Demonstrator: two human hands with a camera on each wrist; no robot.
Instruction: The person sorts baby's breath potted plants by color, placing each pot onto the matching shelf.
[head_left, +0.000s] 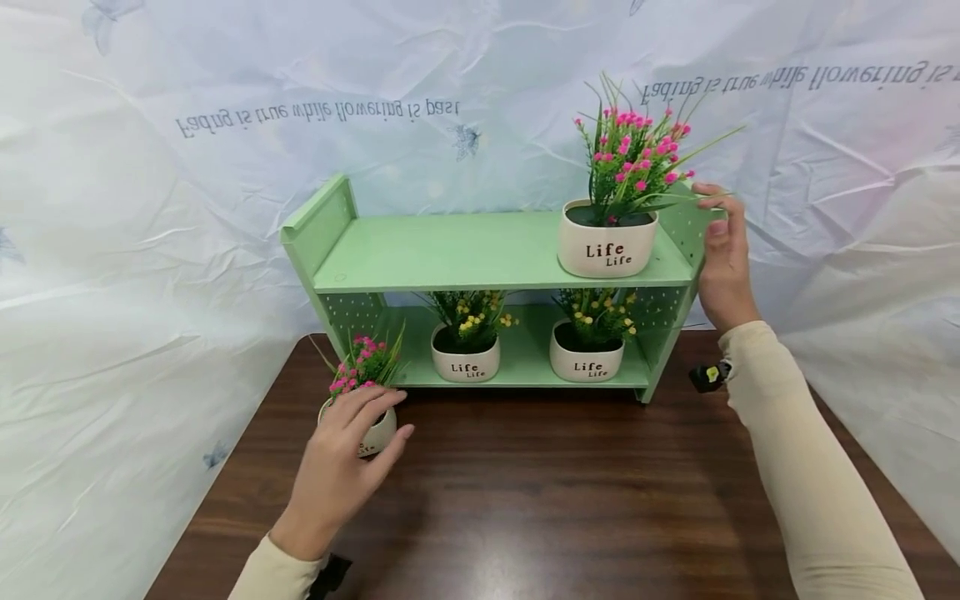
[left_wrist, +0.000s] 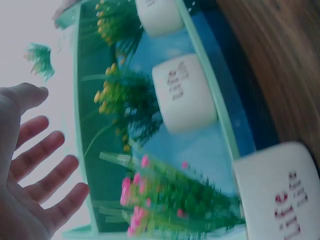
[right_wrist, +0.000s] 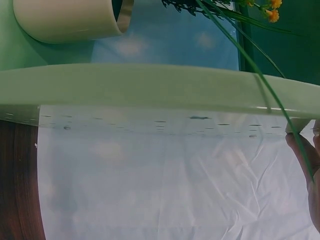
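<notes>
My left hand [head_left: 345, 467] is over a white pot with pink artificial flowers [head_left: 363, 362] standing on the table at the shelf's front left corner. Its fingers are spread and fairly straight; the left wrist view shows nothing in the palm. With bent fingers and thumb, my right hand [head_left: 726, 267] grips the upper edge of the right side panel of a green two-tier shelf [head_left: 442, 250]. Only part of that hand shows in the right wrist view. A larger pink-flowered pot [head_left: 607, 242] stands on the top tier's right end.
Two white pots with yellow flowers, a middle one [head_left: 465, 358] and a right one [head_left: 587, 358], sit on the lower tier. The shelf stands at the back of a dark wooden table [head_left: 525, 492]. A pale printed cloth [head_left: 420, 50] hangs behind and along the sides.
</notes>
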